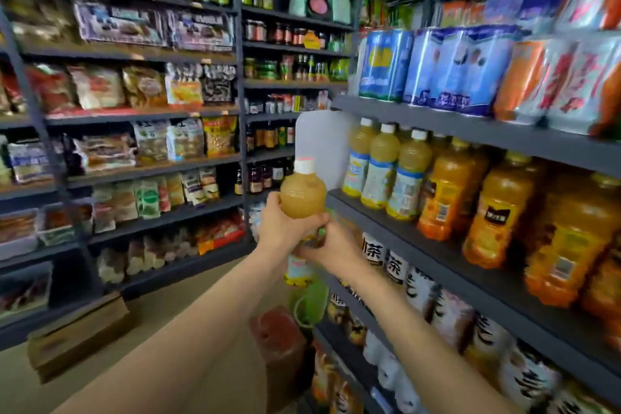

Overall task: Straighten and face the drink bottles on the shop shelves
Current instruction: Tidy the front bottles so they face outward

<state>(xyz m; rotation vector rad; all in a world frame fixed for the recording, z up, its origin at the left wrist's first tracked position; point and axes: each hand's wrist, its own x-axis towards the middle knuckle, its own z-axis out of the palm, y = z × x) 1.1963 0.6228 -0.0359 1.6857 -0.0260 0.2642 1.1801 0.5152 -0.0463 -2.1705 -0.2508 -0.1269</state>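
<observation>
We have one pale juice bottle [301, 193] off the shelf, held in the aisle just beside the left end of the drinks shelf [437, 247]. Our left hand [279, 223] is wrapped round its belly, fingers curled on the plastic. Our right hand [331, 245] grips lower down, at the label band. Both hands are grasping the same bottle. White cap up, bottle roughly upright, tilted slightly away from us.

On the shelf: three matching pale bottles [383, 168] stand in a row at the left end, white caps up, labels turned towards the aisle as far as we can tell (the frame is blurred, so print is unreadable). Next to them, the orange juice bottles [497, 212] stand upright and close together, labels outward.

The tea bottles [416, 289] on the shelf below look upright. Their facing varies, and some characters show only partly.

Our judgement:
- The juice row is mostly faced.
- The bottle in hand is not yet set back and probably belongs at the front left of the pale row.
- The lower shelves likely remain to be checked.
- We cannot say how much of the bay is finished.
</observation>
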